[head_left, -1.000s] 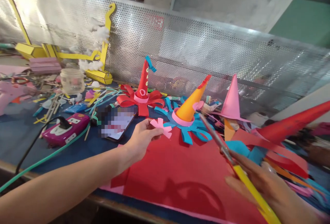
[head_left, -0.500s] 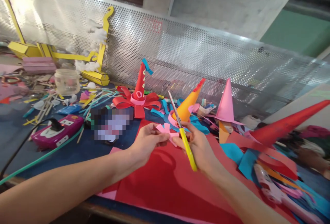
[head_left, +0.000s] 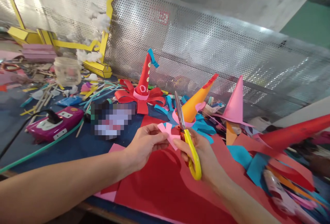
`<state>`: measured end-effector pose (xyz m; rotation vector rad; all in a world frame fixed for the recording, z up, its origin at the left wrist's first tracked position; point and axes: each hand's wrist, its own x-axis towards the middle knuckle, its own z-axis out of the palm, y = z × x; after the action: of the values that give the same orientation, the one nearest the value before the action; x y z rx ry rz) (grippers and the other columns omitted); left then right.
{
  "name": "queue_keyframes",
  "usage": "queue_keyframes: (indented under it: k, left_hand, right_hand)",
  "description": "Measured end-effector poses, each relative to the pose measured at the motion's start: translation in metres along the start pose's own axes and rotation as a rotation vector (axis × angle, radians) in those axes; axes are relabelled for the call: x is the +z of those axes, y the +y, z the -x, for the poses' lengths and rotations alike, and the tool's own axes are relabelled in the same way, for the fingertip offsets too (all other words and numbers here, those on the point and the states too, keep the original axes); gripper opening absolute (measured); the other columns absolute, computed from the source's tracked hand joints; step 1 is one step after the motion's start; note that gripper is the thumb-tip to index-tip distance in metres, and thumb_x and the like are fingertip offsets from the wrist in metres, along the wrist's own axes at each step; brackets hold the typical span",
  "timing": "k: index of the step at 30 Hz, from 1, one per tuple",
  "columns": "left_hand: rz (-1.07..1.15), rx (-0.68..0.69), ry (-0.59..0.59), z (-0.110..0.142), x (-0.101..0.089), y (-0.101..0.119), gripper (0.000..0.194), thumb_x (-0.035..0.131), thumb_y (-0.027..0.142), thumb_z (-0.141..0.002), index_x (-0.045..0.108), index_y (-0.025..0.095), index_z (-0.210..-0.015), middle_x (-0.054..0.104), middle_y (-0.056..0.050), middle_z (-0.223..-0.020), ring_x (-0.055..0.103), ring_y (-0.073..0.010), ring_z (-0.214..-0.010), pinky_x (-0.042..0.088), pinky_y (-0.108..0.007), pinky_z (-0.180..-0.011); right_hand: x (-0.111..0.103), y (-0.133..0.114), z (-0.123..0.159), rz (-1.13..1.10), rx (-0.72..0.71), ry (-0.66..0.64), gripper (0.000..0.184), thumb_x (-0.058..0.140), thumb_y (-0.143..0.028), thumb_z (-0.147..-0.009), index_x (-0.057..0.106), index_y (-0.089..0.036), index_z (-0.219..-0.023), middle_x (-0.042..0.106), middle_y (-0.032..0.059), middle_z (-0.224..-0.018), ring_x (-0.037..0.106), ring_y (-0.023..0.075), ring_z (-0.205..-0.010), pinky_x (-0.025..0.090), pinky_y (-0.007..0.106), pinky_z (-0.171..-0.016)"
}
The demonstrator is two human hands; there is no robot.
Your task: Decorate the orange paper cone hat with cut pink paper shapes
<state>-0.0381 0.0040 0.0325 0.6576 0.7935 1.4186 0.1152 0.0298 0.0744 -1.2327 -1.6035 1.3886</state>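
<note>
Between my hands is a small pink paper piece (head_left: 170, 136) cut into several strips that spread like a flower. My left hand (head_left: 145, 143) pinches its left side between thumb and fingers. Yellow-handled scissors (head_left: 192, 155) rest in my right hand (head_left: 203, 151), blades pointing up and away. My right thumb also reaches the pink piece's right edge. Red paper sheets (head_left: 149, 189) lie on the table beneath both hands. Just beyond the blades leans an orange paper cone (head_left: 195, 106) with a red tip, a pink band and blue paper strips around its base.
Behind stands a red paper cone (head_left: 145, 76) with red loops. To the right are a pink cone hat (head_left: 234, 103) and a long red cone (head_left: 294, 129). A purple power strip (head_left: 55, 124), a clear jar (head_left: 67, 71) and scattered scraps occupy the left. A perforated metal panel (head_left: 196, 45) runs behind.
The scissors have turned in my right hand, so more of the yellow handle loop shows. The camera view has shifted slightly. My left hand still pinches the pink paper.
</note>
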Motion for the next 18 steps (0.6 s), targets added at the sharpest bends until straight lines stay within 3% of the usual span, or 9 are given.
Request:
queue_keyframes:
  k: [3, 8, 14, 18]
  left_hand:
    - [-0.088, 0.011, 0.024, 0.000, 0.001, 0.004, 0.019, 0.074, 0.019, -0.066, 0.057, 0.014, -0.070, 0.062, -0.002, -0.070, 0.062, -0.0132, -0.065, 0.051, -0.030, -0.070]
    - [-0.157, 0.044, 0.008, 0.002, 0.003, 0.011, 0.015, 0.071, 0.019, -0.069, 0.056, 0.015, -0.067, 0.061, 0.000, -0.064, 0.059, -0.0112, -0.060, 0.048, -0.027, -0.066]
    - [-0.185, 0.086, -0.038, 0.001, 0.000, 0.013, 0.012, 0.069, 0.022, -0.071, 0.060, 0.015, -0.069, 0.063, -0.002, -0.066, 0.060, -0.0126, -0.064, 0.049, -0.028, -0.070]
    - [-0.194, 0.122, -0.052, -0.002, -0.003, 0.009, 0.012, 0.070, 0.018, -0.069, 0.060, 0.015, -0.075, 0.065, -0.003, -0.076, 0.063, -0.0144, -0.072, 0.049, -0.029, -0.073]
  right_hand:
    - [-0.013, -0.002, 0.005, -0.037, -0.066, -0.089, 0.040, 0.071, -0.040, -0.071, 0.054, -0.023, -0.103, 0.034, -0.0102, -0.054, 0.026, 0.0043, -0.041, 0.021, 0.016, -0.035]
    - [-0.049, 0.005, 0.016, -0.034, -0.099, -0.222, 0.047, 0.066, -0.041, -0.078, 0.049, -0.031, -0.121, 0.036, -0.0069, -0.063, 0.025, 0.0079, -0.049, 0.026, 0.018, -0.043]
    - [-0.067, -0.001, 0.044, 0.182, -0.137, -0.128, 0.051, 0.061, -0.056, -0.076, 0.057, -0.028, -0.118, 0.048, 0.0018, -0.076, 0.042, 0.0140, -0.060, 0.037, 0.023, -0.047]
    - [-0.080, -0.003, 0.045, 0.333, -0.088, -0.073, 0.050, 0.062, -0.062, -0.069, 0.068, -0.023, -0.101, 0.052, 0.0028, -0.065, 0.041, 0.0121, -0.048, 0.032, 0.021, -0.038]
